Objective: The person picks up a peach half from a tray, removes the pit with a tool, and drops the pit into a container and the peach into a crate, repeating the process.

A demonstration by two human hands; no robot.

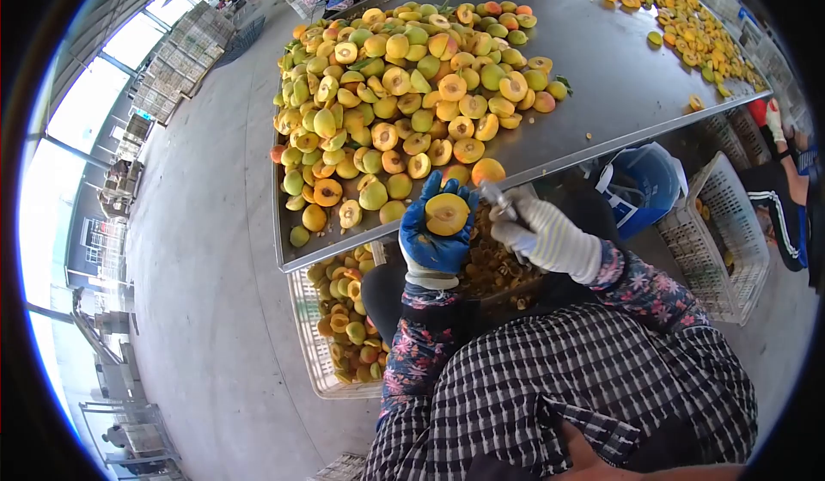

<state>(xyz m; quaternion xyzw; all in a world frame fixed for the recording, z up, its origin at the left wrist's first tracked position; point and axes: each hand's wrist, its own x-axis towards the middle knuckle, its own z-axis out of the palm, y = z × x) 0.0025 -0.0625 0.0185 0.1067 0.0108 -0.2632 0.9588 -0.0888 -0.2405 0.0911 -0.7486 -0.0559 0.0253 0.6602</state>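
Observation:
My left hand (438, 228), in a blue-coated glove, cups a halved peach (447, 214) with its cut face up and the pit in its middle. My right hand (550, 234), in a white striped knit glove, is closed around a short metal hand tool (497, 199). The tool's tip points toward the peach half but stands apart from it. Beyond my hands, many whole and halved peaches (378, 94) lie heaped on a metal table (593, 77). Below my hands, pits and scraps (494, 266) fill a container, its sides mostly hidden.
A white crate (309, 344) of peach halves stands lower left. At right are a blue bucket (644, 185) and a white crate (726, 240). More halves (687, 30) lie at the table's far side. Other people are at the top and right; bare skin (593, 459) shows at the bottom.

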